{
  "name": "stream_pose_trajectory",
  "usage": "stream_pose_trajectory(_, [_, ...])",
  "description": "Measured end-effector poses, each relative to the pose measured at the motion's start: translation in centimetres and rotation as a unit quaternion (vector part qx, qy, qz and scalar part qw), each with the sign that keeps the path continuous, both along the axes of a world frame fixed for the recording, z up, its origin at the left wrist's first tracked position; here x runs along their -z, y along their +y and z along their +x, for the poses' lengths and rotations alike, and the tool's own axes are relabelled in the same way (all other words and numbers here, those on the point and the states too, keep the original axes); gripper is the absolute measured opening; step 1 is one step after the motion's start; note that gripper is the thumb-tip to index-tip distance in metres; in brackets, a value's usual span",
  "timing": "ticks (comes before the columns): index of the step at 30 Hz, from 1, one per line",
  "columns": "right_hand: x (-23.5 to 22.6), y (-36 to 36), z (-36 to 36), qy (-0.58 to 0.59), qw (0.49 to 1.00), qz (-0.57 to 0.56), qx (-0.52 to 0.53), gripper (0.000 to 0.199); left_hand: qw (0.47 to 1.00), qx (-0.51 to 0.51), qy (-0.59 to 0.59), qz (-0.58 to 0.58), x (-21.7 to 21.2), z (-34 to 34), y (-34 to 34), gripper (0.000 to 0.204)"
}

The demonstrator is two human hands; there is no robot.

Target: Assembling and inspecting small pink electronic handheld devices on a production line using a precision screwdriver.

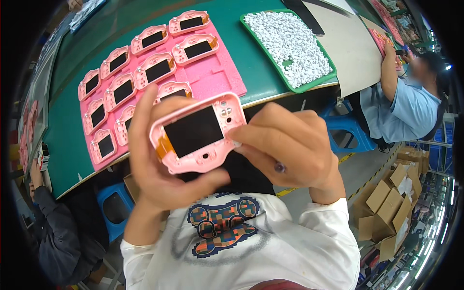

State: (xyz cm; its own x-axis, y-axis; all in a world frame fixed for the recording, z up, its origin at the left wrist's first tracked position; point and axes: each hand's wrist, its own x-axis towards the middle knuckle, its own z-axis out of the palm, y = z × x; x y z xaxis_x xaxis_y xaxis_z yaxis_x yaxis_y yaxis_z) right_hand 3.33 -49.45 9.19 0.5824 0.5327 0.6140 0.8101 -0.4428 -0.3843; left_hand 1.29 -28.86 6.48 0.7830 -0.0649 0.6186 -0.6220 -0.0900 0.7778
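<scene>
A pink handheld game console shell (212, 153) is held up in front of me, tilted, with a black screen (193, 131) and an orange ribbon cable (166, 146) inside. My left hand (150, 164) is closed round its left side, thumb along the lower edge. At the shell's right edge, the fingertips of my right hand (290, 145) pinch together and touch it. A small pale bit shows at those fingertips, too small to name. Behind the shell, a pink foam tray (212, 79) carries several similar shells with screens, such as one console shell (154, 67).
A green tray (309, 87) full of small white parts lies on the green table (232, 48) at the back right. Co-workers sit left and right, one in a blue shirt (398, 106). Blue stools (345, 133) and cardboard boxes (386, 208) stand beyond the table edge.
</scene>
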Motion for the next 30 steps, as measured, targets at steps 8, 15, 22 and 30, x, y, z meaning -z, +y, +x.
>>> stream_pose_trajectory(8, [1.4,0.4,-0.4,-0.075,0.995,0.014,-0.065,0.022,0.917,0.116,0.292,-0.244,1.6,-3.7,-1.4,0.05])
stream_pose_trajectory(15, [-3.0,-0.4,-2.3,0.226,0.69,0.487,-0.485,0.046,0.867,0.263,0.343,-0.246,1.0,-3.9,-1.0,0.036])
stream_pose_trajectory(22, [-2.0,0.5,-2.8,0.279,0.664,0.527,-0.451,0.053,0.86,0.262,0.388,-0.202,-1.1,-4.2,-1.5,0.033])
stream_pose_trajectory(30, [-2.0,-0.5,-4.1,0.321,0.694,0.465,-0.447,0.053,0.851,0.239,0.409,-0.228,-1.1,-5.0,-2.1,0.032])
